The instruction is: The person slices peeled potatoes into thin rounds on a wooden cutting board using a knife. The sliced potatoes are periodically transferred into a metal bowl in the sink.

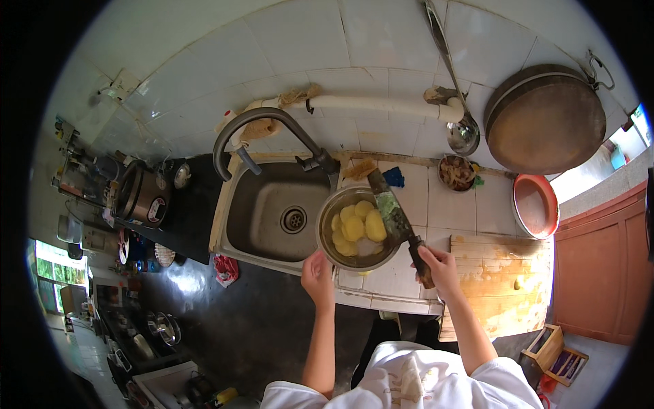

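Note:
A round metal bowl [324, 240] stands on the white-tiled counter beside the sink, with several peeled yellow potatoes [353, 228] in it. The handle of a cleaver [391, 207] is in my right hand [438, 268], and its wide, wet-looking blade lies over the bowl's right side. My left hand [317, 273] is at the bowl's lower left rim, fingers bent towards it; whether it grips the rim is hard to tell. Right of my right hand lies a wooden cutting board [498, 286] with wet patches and one small yellowish piece on it.
To the left is a steel sink [265, 204] under a curved faucet [276, 113]. Behind the bowl lie a sponge-like tan piece [360, 169] and a blue cloth [394, 177]. A small filled bowl [456, 174] and a red-rimmed basin [536, 206] stand further right. A large pan [547, 122] and a ladle [463, 136] hang above.

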`<action>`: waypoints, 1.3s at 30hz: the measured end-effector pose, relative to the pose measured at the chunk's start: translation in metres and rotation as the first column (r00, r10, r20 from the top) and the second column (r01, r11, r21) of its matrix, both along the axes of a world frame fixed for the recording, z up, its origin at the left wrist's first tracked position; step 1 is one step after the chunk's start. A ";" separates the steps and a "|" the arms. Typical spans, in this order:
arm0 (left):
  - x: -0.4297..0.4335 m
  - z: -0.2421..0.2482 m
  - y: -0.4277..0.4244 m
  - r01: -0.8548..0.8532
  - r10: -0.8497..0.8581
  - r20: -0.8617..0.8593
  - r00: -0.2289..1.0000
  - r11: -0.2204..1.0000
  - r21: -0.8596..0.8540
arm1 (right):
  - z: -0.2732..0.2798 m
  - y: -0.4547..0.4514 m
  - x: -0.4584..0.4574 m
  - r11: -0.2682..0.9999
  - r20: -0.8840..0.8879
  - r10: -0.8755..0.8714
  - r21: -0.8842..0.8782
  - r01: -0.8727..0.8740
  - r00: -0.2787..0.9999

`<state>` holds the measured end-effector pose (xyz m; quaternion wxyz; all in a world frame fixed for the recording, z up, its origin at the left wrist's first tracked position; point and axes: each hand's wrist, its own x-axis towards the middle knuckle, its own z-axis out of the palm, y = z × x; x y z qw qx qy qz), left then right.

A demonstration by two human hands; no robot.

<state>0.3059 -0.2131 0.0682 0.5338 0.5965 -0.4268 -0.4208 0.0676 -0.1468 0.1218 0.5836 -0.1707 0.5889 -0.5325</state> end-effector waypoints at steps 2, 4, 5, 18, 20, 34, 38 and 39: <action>0.003 -0.023 0.029 -0.056 0.041 0.161 0.986 0.994 0.091 | 0.002 0.008 -0.007 0.999 -0.008 -0.038 -0.012 0.038 0.999; -0.007 -0.045 0.049 0.082 -0.090 0.226 0.970 0.996 0.046 | 0.004 0.015 -0.011 0.997 0.001 -0.074 -0.033 0.074 0.997; -0.010 -0.063 0.055 0.176 -0.153 0.247 0.957 0.982 -0.074 | 0.006 0.020 -0.012 0.996 0.016 -0.083 -0.037 0.083 0.996; -0.055 -0.058 0.055 0.156 -0.248 0.720 0.648 0.969 0.194 | 0.010 0.075 -0.052 0.975 0.023 -0.213 -0.056 0.214 0.977; -0.046 -0.056 0.065 0.251 -0.314 0.713 0.627 0.948 0.196 | 0.010 0.082 -0.057 0.971 0.032 -0.232 -0.057 0.233 0.972; -0.111 -0.006 0.035 0.327 -0.066 0.669 0.740 0.905 -0.272 | 0.012 0.213 -0.128 0.900 0.110 -0.425 -0.059 0.432 0.899; -0.223 0.008 0.104 0.624 -0.502 0.484 0.717 0.771 -0.124 | 0.018 0.279 -0.158 0.815 0.033 -0.576 -0.059 0.576 0.817; -0.254 0.011 0.125 0.698 -0.619 0.398 0.677 0.711 -0.081 | 0.024 0.293 -0.163 0.790 -0.004 -0.610 -0.074 0.608 0.792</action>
